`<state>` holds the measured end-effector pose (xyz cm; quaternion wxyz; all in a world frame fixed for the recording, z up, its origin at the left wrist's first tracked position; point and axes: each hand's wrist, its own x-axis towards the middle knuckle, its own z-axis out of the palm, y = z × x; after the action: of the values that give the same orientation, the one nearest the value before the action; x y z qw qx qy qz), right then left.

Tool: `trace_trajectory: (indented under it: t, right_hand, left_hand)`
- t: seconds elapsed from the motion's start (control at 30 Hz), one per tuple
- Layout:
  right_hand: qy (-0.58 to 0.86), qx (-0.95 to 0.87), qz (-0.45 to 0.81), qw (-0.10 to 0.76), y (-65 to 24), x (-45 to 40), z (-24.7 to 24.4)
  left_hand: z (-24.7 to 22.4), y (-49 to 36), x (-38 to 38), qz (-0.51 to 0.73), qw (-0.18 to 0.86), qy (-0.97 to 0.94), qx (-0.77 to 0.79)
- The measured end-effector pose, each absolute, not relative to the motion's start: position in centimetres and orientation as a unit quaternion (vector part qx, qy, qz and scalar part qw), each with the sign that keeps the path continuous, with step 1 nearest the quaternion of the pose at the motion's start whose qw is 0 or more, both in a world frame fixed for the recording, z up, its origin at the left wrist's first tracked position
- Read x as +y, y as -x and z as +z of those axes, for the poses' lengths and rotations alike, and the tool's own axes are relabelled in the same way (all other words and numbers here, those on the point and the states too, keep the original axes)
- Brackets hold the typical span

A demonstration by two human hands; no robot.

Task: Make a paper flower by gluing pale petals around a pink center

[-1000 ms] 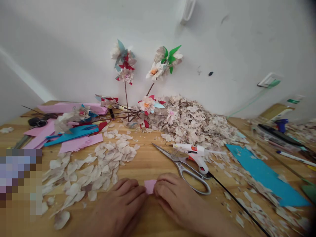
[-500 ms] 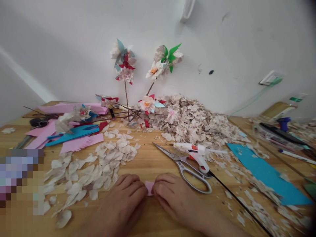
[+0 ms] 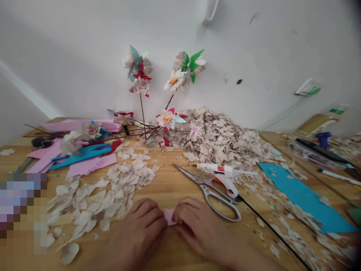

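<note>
Between my two hands, low over the wooden table (image 3: 162,188), is a small piece of pink paper (image 3: 169,217). My left hand (image 3: 146,226) grips its left end with curled fingers. On the other end, the bent fingers and thumb of my right hand (image 3: 194,224) pinch the paper. Most of the paper is hidden by the fingers. Metal scissors (image 3: 208,192) lie just beyond my right hand, their blades pointing away to the left. A white glue gun (image 3: 221,173) rests beside them. Loose pale petals (image 3: 113,195) spread beyond my left hand.
Flowers on twigs (image 3: 142,86) lean at the wall. A big heap of dry petals (image 3: 220,131) lies at the back. Pink strips (image 3: 93,165) and folded blue paper (image 3: 84,154) are at left. A blue sheet (image 3: 307,199) and the glue gun's black cord (image 3: 267,226) are at right.
The fingers of my right hand have shifted slightly, and a little more of the pink paper shows between my hands. The whole view has moved slightly.
</note>
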<state>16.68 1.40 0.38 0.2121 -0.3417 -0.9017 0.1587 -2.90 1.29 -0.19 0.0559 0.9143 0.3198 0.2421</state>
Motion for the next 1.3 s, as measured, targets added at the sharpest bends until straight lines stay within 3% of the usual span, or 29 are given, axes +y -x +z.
trace_trajectory:
  t: [0.33, 0.97, 1.3]
  right_hand:
    - [0.34, -0.913, 0.11, 0.194, -16.57, 1.27, -0.16]
    - [0.481, -0.8, 0.287, 0.214, -16.38, 1.14, 0.06]
    - [0.539, -0.728, 0.358, 0.226, -16.11, 0.86, 0.12]
  left_hand:
    - [-0.11, 2.72, 1.25, 0.255, 0.065, -0.908, 0.325]
    - [-0.15, 2.32, 1.39, 0.273, 0.064, -0.899, 0.335]
    - [-0.72, 2.31, 0.84, 0.284, 0.129, -0.876, 0.367]
